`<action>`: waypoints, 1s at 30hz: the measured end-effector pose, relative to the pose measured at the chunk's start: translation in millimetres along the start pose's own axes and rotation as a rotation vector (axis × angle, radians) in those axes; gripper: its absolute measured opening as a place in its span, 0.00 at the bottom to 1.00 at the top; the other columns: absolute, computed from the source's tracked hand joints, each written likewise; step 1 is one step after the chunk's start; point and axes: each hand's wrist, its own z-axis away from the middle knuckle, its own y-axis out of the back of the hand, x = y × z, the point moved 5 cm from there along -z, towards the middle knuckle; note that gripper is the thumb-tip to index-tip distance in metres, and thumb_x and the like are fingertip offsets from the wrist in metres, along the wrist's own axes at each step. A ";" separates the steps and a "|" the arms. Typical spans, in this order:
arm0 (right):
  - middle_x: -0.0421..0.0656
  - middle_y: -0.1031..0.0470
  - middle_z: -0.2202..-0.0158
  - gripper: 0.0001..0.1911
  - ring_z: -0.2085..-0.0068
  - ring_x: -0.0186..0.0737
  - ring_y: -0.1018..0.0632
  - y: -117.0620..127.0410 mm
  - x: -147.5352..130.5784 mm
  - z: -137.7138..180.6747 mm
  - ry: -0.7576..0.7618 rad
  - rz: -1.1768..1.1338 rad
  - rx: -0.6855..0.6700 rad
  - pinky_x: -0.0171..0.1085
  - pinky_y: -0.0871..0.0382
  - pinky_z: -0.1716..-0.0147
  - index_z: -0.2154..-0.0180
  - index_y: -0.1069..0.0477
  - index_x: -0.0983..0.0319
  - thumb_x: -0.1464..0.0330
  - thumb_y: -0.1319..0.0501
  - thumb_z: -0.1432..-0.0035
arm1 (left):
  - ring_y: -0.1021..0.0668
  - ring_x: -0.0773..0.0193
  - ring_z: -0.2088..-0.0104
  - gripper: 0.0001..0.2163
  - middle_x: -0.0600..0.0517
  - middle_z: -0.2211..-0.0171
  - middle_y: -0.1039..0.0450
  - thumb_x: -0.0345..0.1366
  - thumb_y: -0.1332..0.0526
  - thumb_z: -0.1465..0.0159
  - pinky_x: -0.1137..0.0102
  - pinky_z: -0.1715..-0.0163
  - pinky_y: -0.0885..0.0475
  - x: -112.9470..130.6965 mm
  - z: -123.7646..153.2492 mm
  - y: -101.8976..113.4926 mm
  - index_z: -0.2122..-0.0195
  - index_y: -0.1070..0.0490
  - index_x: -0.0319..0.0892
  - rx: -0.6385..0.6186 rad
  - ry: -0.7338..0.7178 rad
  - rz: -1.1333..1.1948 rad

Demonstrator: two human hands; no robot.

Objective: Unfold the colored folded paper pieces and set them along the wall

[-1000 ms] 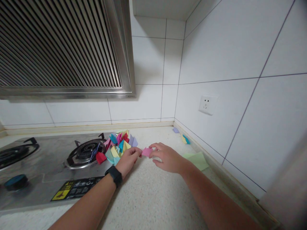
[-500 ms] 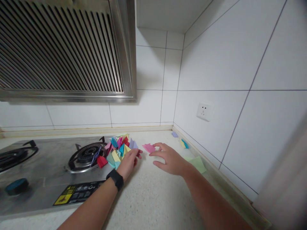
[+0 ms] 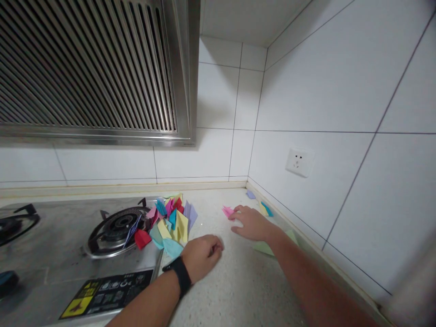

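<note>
My right hand [image 3: 251, 223] lies flat on the speckled counter [image 3: 231, 281], fingers stretched out, fingertips touching a small pink folded paper [image 3: 227, 211]. My left hand [image 3: 203, 255], with a black watch on the wrist, rests on the counter with fingers curled under; nothing shows in it. Just left of it sits a pile of folded coloured papers [image 3: 168, 222] at the stove's right edge. A light green sheet [image 3: 267, 245] lies under my right forearm.
A steel gas stove [image 3: 78, 259] with a burner [image 3: 117, 227] fills the left. A range hood [image 3: 91, 72] hangs above it. Tiled walls meet in a corner; a wall socket [image 3: 299, 162] is on the right wall. Small purple, yellow and blue papers [image 3: 260, 206] lie along the wall.
The pink paper has moved away to the right with my right hand's fingertips on it. My left hand has drawn back from the pile toward me and curled closed.
</note>
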 end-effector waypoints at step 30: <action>0.35 0.30 0.78 0.05 0.77 0.32 0.29 -19.2 -14.9 -5.0 -0.221 -1.249 0.362 0.31 0.38 0.78 0.69 0.38 0.60 0.68 0.42 0.48 | 0.28 0.65 0.71 0.17 0.50 0.67 0.26 0.48 0.48 0.35 0.72 0.73 0.36 -9.4 -9.0 5.7 0.60 0.28 0.41 0.179 0.195 0.476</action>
